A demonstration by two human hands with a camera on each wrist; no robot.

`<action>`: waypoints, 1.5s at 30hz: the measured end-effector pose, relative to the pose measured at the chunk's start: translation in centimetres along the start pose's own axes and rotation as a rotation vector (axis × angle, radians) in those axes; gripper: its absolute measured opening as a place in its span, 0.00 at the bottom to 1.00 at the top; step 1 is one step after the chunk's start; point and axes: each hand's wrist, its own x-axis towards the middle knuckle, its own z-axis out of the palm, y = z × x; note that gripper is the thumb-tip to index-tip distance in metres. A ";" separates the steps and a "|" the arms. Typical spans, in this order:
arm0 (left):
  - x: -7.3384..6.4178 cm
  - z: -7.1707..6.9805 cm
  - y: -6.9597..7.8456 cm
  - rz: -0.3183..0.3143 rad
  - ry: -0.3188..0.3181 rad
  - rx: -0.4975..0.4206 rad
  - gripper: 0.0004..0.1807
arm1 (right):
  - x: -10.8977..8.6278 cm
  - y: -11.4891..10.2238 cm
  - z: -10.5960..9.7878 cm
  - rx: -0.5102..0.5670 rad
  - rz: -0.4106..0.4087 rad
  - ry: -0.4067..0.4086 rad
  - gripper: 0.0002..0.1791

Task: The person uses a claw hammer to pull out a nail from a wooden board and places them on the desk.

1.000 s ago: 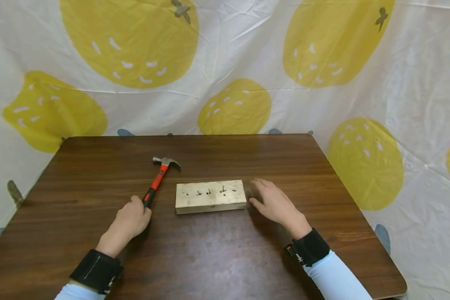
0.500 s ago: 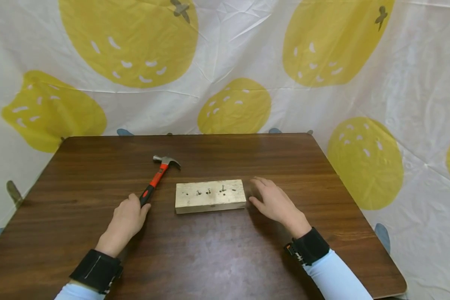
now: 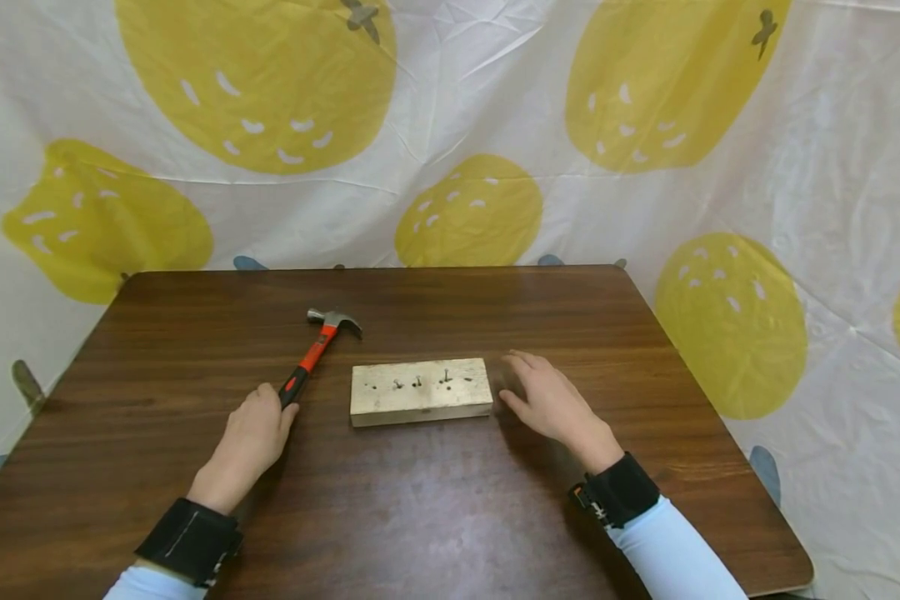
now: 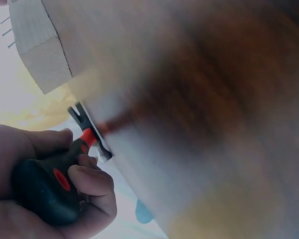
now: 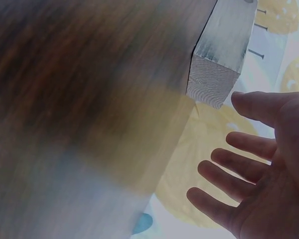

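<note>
My left hand [image 3: 246,442] grips the black rubber end of a claw hammer [image 3: 317,350] with a red and black handle. In the left wrist view the fingers curl around the handle [image 4: 45,189], and the steel head lies farther off. A pale wooden block [image 3: 420,404] rests flat on the table, right of the hammer. Several nails [image 3: 417,381] stick up from its top, along with small holes. My right hand [image 3: 555,408] is beside the block's right end, fingers spread and relaxed, holding nothing. From the right wrist, the thumb points toward the block's end grain [image 5: 212,82].
Both things lie on a brown wood-grain table [image 3: 435,525] with rounded corners. Behind it and to the right hangs a white curtain [image 3: 450,83] printed with yellow fruit. Each wrist wears a black band [image 3: 621,492].
The left hand has shifted slightly back toward the handle's end and settled its grip, baring more of the black part. The block and right hand have stayed in place.
</note>
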 end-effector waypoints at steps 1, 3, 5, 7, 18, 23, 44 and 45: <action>0.0 0.0 0.0 0.003 0.001 -0.004 0.16 | 0.0 0.0 0.0 -0.003 -0.001 0.002 0.31; -0.1 -0.1 0.0 0.010 0.005 -0.015 0.16 | 0.1 0.0 0.0 -0.008 -0.002 0.008 0.31; -0.1 0.0 0.0 0.024 0.018 -0.026 0.15 | 0.2 0.1 -0.1 -0.011 -0.006 0.020 0.31; -0.1 0.0 0.0 0.042 0.033 -0.039 0.15 | 0.3 0.1 -0.1 -0.015 -0.011 0.031 0.31; 0.2 -0.4 0.6 0.177 0.114 -0.033 0.14 | 0.6 -0.1 -0.3 0.000 -0.037 0.086 0.28; 0.3 -0.6 0.9 0.225 0.133 -0.033 0.14 | 0.8 -0.5 -0.6 0.030 -0.064 0.118 0.28; 0.3 -0.8 3.9 0.397 0.149 -0.066 0.12 | 2.3 -2.4 -1.2 0.100 -0.227 0.356 0.24; 0.2 -0.7 3.9 0.404 0.152 -0.065 0.12 | 2.4 -2.6 -1.2 0.103 -0.231 0.357 0.24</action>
